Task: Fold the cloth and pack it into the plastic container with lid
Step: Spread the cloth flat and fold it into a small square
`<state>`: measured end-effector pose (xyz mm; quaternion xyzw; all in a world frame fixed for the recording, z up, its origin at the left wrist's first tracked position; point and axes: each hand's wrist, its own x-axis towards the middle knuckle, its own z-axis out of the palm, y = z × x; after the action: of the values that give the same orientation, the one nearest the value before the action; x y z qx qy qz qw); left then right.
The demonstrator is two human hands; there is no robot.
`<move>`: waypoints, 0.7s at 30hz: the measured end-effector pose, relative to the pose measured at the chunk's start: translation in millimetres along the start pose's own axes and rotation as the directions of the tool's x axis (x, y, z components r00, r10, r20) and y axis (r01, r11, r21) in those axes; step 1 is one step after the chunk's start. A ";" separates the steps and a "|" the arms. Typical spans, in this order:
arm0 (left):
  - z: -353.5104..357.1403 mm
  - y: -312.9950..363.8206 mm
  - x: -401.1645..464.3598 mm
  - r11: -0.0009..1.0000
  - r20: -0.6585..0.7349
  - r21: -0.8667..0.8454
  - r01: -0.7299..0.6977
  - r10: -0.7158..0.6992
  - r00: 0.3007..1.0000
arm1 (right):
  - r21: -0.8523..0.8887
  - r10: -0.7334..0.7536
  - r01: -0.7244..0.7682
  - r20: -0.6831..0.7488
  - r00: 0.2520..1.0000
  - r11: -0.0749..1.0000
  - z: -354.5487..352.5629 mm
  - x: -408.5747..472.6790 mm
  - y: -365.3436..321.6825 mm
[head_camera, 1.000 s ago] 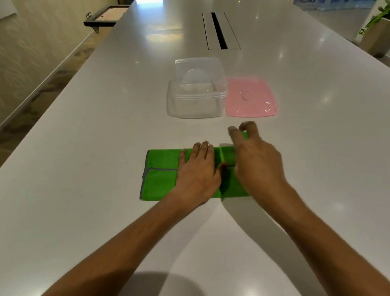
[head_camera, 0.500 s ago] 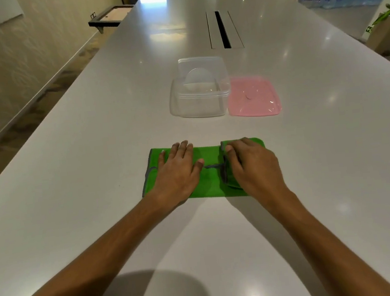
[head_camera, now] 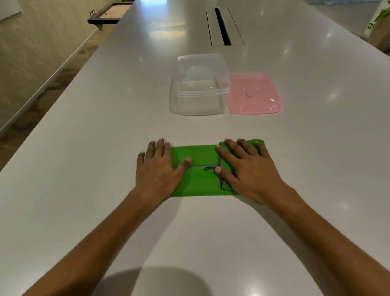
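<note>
I am pressing my left hand (head_camera: 159,170) and right hand (head_camera: 245,169), fingers spread wide, onto the folded green cloth (head_camera: 201,171) lying on the long white table (head_camera: 91,140), with the patterned wall (head_camera: 15,54) running alongside.

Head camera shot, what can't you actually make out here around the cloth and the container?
- Green cloth: its left end lies under the left hand and its right part under the right hand, so the fold layers there are hidden.
- Clear container: its transparent walls blur into the table; the pale round shape inside cannot be identified.
- Pink lid: the underside is unseen.
</note>
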<state>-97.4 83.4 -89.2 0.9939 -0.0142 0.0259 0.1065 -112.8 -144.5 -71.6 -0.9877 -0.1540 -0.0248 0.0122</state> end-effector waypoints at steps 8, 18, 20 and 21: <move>-6.9 -19.3 1.0 0.995 -0.048 -0.027 0.101 -0.102 0.994 | 0.004 0.002 -0.002 -0.011 1.000 1.000 1.8 -0.9 -0.1; -28.5 -19.4 -6.2 0.987 -0.226 -0.158 0.003 -0.039 0.973 | 0.014 0.002 -0.002 -0.029 1.000 1.000 1.8 -0.7 -0.6; -31.0 -22.3 -5.9 0.969 -0.216 -0.246 0.024 -0.078 0.973 | 0.017 0.003 -0.002 -0.030 1.000 1.000 1.6 -0.4 -1.0; -32.1 -24.2 -5.2 0.959 -0.192 -0.278 0.046 -0.102 0.976 | 0.016 0.002 -0.002 -0.031 1.000 1.000 1.8 -0.4 -1.0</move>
<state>-103.4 114.0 -63.3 0.9617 0.0308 0.1215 0.2437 -113.4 -143.6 -73.4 -0.9872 -0.1530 -0.0389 0.0226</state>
